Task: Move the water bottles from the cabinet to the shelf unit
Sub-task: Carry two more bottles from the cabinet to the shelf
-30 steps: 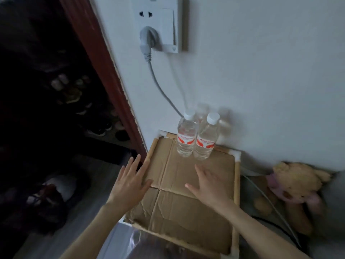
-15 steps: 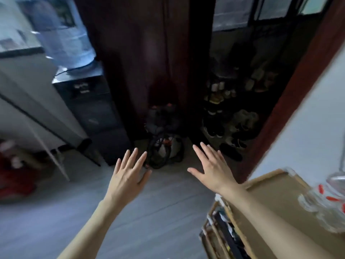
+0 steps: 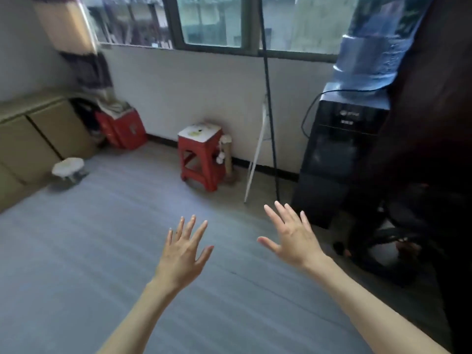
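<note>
Both my hands empty, spread: left hand [image 3: 184, 251], right hand [image 3: 293, 238]. No bottles in view; risk tripping on red stool [image 3: 201, 154] mid-frame.

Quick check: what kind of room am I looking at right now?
Probably a room in a home: a water dispenser stands by the window, a red stool sits on the grey floor, and low cabinets line the left wall.
</note>
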Available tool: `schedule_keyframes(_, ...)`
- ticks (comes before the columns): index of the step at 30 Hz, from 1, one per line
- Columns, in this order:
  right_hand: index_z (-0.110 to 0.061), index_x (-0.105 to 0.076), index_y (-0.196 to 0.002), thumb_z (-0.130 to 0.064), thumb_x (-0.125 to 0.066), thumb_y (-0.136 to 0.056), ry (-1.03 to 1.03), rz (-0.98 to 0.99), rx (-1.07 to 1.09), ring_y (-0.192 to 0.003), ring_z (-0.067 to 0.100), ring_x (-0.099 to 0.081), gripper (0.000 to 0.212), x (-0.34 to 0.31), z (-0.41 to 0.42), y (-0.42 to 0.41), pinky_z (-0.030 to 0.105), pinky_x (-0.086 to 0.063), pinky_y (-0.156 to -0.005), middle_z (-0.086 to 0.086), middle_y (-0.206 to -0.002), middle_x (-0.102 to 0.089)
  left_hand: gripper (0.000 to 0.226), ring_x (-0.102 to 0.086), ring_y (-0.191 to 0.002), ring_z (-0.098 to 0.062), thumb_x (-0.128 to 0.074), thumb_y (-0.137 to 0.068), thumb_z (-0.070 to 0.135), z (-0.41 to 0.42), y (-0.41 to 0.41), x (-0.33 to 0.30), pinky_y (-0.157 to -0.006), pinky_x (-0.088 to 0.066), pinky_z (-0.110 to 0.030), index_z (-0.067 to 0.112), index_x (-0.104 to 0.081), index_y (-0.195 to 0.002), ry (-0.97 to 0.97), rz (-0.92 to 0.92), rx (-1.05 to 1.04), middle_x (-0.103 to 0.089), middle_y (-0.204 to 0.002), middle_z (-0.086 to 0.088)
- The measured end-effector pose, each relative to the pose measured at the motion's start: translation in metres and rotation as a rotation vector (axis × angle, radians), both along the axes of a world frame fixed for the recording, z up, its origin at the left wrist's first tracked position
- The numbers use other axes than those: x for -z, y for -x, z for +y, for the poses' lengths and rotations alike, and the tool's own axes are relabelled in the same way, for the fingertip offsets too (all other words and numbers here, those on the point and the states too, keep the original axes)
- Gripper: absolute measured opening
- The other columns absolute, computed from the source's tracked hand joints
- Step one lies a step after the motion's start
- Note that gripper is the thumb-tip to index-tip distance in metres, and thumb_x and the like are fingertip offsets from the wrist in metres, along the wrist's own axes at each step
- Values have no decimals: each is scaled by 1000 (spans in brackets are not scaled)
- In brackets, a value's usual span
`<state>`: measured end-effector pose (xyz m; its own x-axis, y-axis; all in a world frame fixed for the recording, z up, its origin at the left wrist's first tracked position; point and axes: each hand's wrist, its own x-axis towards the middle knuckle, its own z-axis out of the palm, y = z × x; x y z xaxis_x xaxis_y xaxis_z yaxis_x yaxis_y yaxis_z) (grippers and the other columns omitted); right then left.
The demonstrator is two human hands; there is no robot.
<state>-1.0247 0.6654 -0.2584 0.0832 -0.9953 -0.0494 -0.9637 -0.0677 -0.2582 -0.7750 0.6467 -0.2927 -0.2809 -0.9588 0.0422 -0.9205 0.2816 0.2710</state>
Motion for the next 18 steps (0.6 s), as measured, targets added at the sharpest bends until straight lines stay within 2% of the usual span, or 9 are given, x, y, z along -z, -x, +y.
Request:
schedule_keyframes(4, -29, -4, -146, -58, -41, -87, 1, -8, -205, -145, 20, -1, 76, 1, -69, -112, 46, -2, -117, 1, -157, -3, 76, -17, -140, -31, -15, -76, 62, -22, -105, -4, -111, -19, -49, 24, -31, -139, 44, 7, -218, -27, -150, -9)
schedule_keyframes(7, -28, -5, -146, -57, -42, -87, 6, -12, -308, -145, 21, -1, 75, 2, -109, -165, 45, -2, -117, 1, -157, -3, 79, -10, -142, -28, -10, -73, 63, -33, -156, -5, -114, -13, -44, 26, -25, -141, 50, 15, -320, -21, -152, -7)
schedule_keyframes(13, -29, -5, -146, -58, -40, -88, -4, -8, -521, -145, 22, -2, 74, 13, -203, -281, 45, -3, -117, 2, -157, -5, 79, -9, -142, -30, -8, -72, 63, -65, -257, 12, -113, -10, -44, 27, -25, -141, 30, 22, -565, -19, -153, -7)
schedule_keyframes(18, -28, -5, -146, -60, -39, -87, 40, -14, -672, -145, 23, -3, 75, 8, -308, -376, 46, -3, -117, 3, -157, -6, 83, -8, -142, -28, -7, -69, 64, -134, -347, 3, -114, -12, -45, 26, -25, -141, 87, 18, -756, -17, -153, -6)
